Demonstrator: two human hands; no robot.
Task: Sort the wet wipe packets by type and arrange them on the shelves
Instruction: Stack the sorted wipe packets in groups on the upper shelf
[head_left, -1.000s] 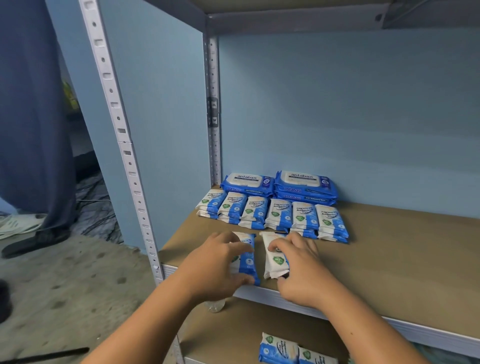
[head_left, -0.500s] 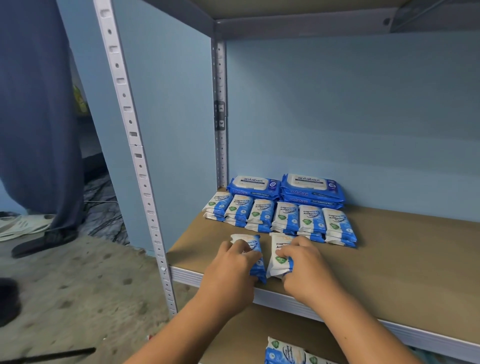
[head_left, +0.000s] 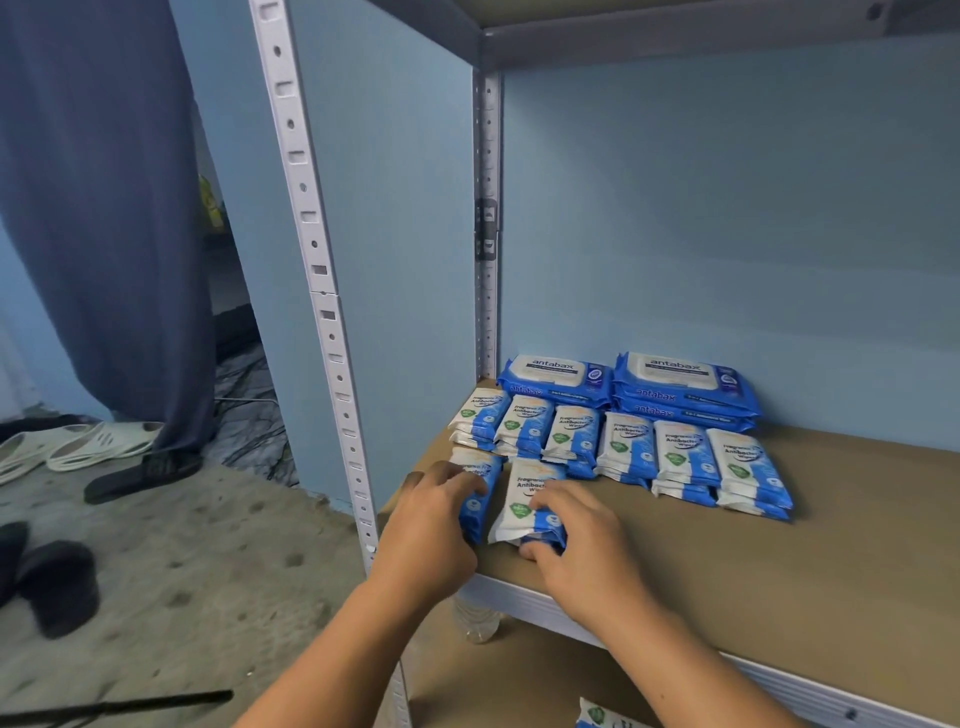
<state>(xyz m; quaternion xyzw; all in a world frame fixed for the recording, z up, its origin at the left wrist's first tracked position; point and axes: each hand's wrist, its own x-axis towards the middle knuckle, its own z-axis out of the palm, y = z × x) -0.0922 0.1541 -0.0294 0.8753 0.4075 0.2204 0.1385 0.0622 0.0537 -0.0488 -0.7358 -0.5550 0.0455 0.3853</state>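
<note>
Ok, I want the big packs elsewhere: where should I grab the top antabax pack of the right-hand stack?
Probably the right short end of the top antabax pack, coming from the right over the bare shelf. It lies flat; the back wall is behind, the left antabax stack beside its left end, and the row of small packets lines the front.

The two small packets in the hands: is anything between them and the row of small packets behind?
Nothing visible. The left hand and right hand hold their packets directly before that row on the shelf.
</note>
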